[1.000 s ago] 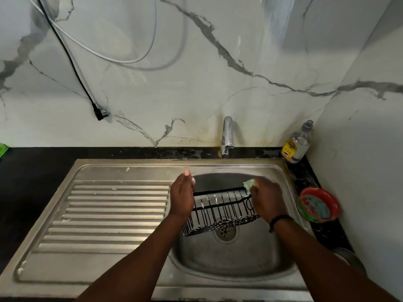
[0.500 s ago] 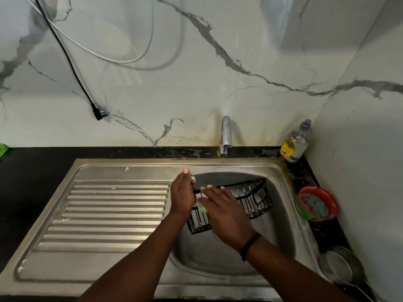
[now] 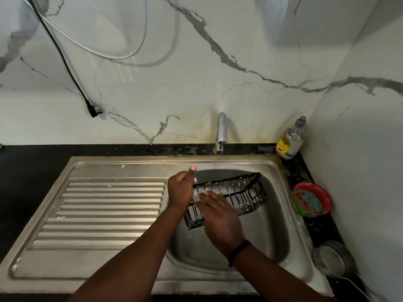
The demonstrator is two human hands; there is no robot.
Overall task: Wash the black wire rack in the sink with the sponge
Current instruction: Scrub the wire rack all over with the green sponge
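Steel sink [image 3: 283, 214] under marble wall, one black wire rack [image 3: 239, 195] held tilted over basin, left hand [image 3: 181, 190] gripping its left end, right hand [image 3: 220, 216] fingers flat against its near side, sponge not clearly seen.

A chrome tap [image 3: 221, 132] stands at the far wall. Right of it, a clear bottle [image 3: 291, 139] with a yellow label occupies the dark desk [image 3: 32, 171]. Nearer sits a red bowl [image 3: 312, 199], then steel pans [image 3: 335, 260]. A black plug [image 3: 94, 110] dangles far left.
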